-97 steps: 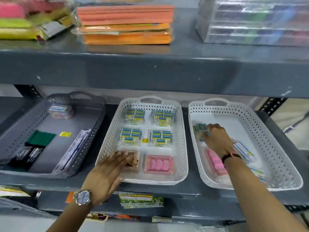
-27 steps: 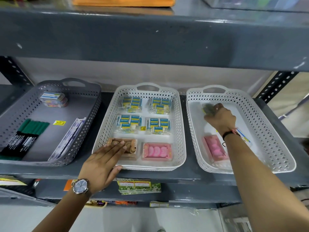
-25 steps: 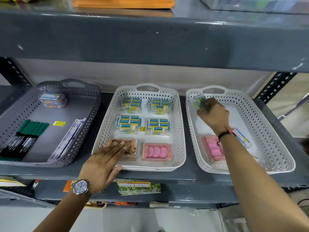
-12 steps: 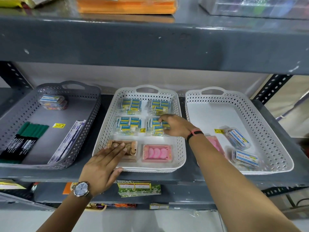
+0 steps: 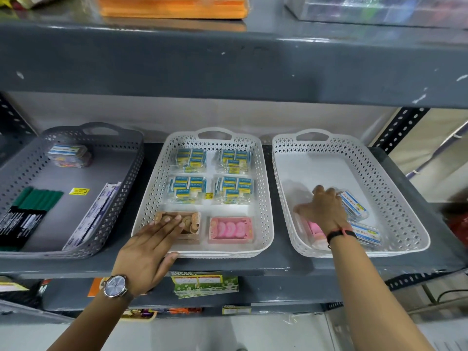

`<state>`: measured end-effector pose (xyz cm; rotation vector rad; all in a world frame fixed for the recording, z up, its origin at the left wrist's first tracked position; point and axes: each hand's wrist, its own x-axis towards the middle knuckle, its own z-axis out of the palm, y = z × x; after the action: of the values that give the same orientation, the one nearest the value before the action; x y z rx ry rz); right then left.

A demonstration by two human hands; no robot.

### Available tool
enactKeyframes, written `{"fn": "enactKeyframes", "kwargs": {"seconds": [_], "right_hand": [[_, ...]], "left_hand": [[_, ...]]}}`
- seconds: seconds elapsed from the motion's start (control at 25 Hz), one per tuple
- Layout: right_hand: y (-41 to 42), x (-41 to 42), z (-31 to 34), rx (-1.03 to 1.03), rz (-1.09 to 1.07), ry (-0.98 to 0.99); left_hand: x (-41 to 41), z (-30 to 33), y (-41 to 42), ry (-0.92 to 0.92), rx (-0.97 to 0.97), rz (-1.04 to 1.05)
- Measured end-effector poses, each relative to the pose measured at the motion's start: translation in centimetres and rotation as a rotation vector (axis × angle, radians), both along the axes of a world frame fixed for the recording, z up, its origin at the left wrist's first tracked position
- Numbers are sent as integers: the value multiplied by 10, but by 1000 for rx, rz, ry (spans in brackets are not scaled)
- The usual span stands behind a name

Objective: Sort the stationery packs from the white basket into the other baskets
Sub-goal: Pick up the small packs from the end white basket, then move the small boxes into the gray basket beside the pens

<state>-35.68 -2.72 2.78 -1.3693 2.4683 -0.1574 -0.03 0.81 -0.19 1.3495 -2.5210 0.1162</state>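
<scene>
Right hand (image 5: pixel 323 207) spread palm-down in the right white basket (image 5: pixel 395 188), grip unclear, over a pink pack (image 5: pixel 315 230) beside clear blue-labelled packs (image 5: pixel 353 205), left hand (image 5: pixel 149 245) open flat on the brown pack (image 5: pixel 188 224) at the middle white basket (image 5: pixel 263 173) near edge, grey basket (image 5: pixel 121 188) far left
</scene>
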Motion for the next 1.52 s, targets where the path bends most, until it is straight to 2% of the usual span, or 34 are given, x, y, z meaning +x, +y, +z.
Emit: {"fn": "enactKeyframes", "kwargs": {"seconds": [0.08,0.16,0.36,0.44,0.52,0.64,0.72,0.96,1.08,1.12,1.2,1.24,1.28,1.32,1.36,1.44,1.48,1.52], "right_hand": [[10,-2,-8,63,-18,2],[13,-2,-12,22,-16,-9],[8,8,7,-258,-38,-77],[6,19,26,-436,72,-80],[4,36,43,-536,309,-139],[5,71,50,-378,678,-374],[4,92,39,-255,814,-370],[-2,113,3,-46,905,-261],[-1,107,2,-38,931,-321],[-2,99,6,-128,893,-375],[-7,69,12,-498,631,-379],[-10,46,13,-645,439,-295],[-12,20,13,-682,254,-173],[-14,-7,10,-573,107,-59],[-13,-32,5,-361,0,10],[-7,-64,-3,30,-88,35],[-5,-72,-6,114,-90,17],[-4,-76,-8,113,-79,-1]], "left_hand": [[0,0,0,2,-10,1],[1,0,0,1,-11,3],[0,2,0,-19,8,13],[0,3,0,-19,13,18],[-1,2,1,-16,15,17],[-1,2,1,-11,4,14],[-1,1,1,-11,0,14],[-1,2,1,-10,14,23],[-1,4,2,-22,30,32],[-1,5,2,-24,38,34],[-1,7,2,-26,53,38],[-1,8,2,-27,61,40],[-1,8,3,-27,65,41],[-2,9,3,-27,66,41],[-2,9,3,-28,68,44],[-3,10,3,-32,76,43],[-3,10,4,-38,78,41],[-3,10,4,-49,77,39]]}}
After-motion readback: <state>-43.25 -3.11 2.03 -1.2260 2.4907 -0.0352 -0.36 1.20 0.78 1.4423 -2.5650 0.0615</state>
